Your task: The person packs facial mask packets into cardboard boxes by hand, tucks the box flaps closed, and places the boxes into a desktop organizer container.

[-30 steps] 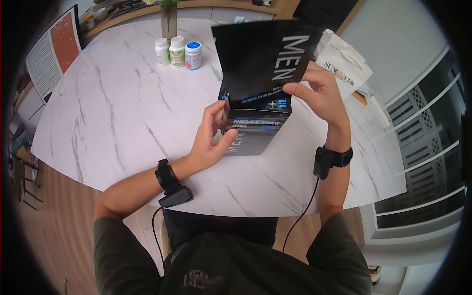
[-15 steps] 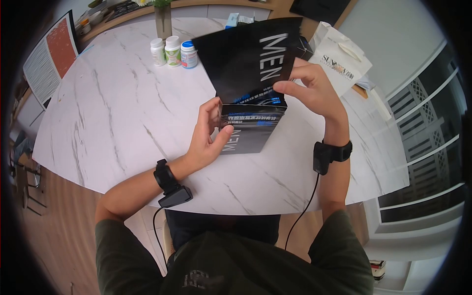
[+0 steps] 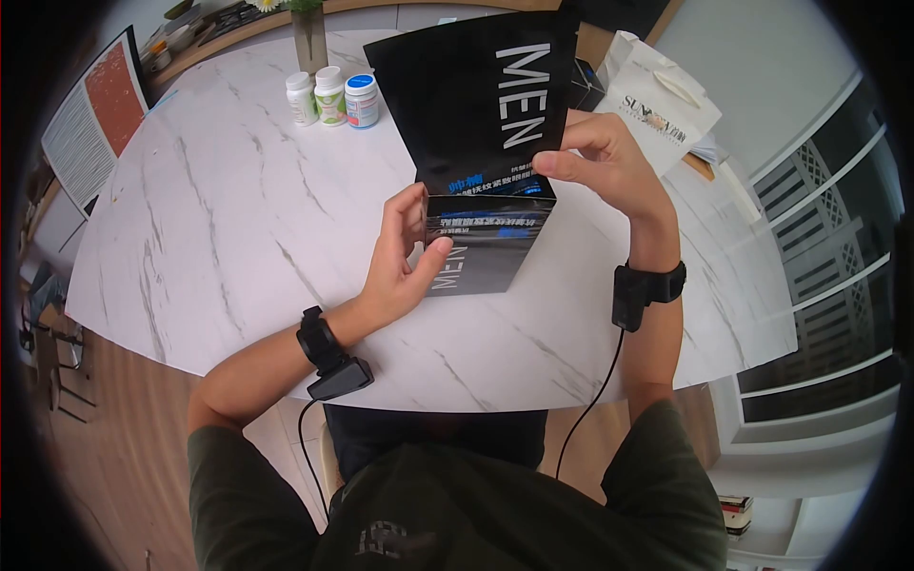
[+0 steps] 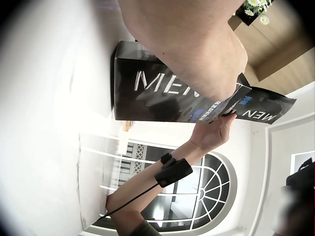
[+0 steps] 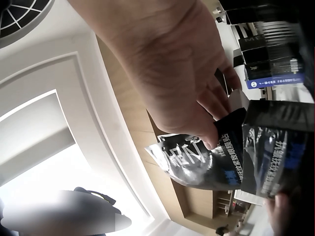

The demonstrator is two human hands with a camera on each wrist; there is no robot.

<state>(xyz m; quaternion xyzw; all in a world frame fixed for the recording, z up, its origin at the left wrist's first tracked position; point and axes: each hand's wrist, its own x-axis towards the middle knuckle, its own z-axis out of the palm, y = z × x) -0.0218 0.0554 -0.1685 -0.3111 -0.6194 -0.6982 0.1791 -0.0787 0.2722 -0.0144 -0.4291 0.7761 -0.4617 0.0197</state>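
A black carton (image 3: pixel 490 262) printed MEN stands on the table, its top end uncovered. My left hand (image 3: pixel 405 252) holds it by its left side, thumb on the front face and fingers around the far side. Rising from the carton's top is a black pouch (image 3: pixel 457 105), also printed MEN, with blue and white lettering low down. My right hand (image 3: pixel 609 162) pinches the pouch's right edge between thumb and fingers. In the right wrist view the glossy pouch (image 5: pixel 197 162) bends beside the carton (image 5: pixel 275 152). Its lower end is hidden at the carton's top.
Three pill bottles (image 3: pixel 330 98) stand at the back left beside a flower vase (image 3: pixel 309 43). A white paper bag (image 3: pixel 657 105) is at the back right, near another black box (image 3: pixel 586 86). The marble-patterned table (image 3: pixel 219 219) has a rounded edge.
The pouch has shifted left and slightly up, and shows more of its lower lettering above the carton. Both hands keep their holds; the carton stays nearly in place.
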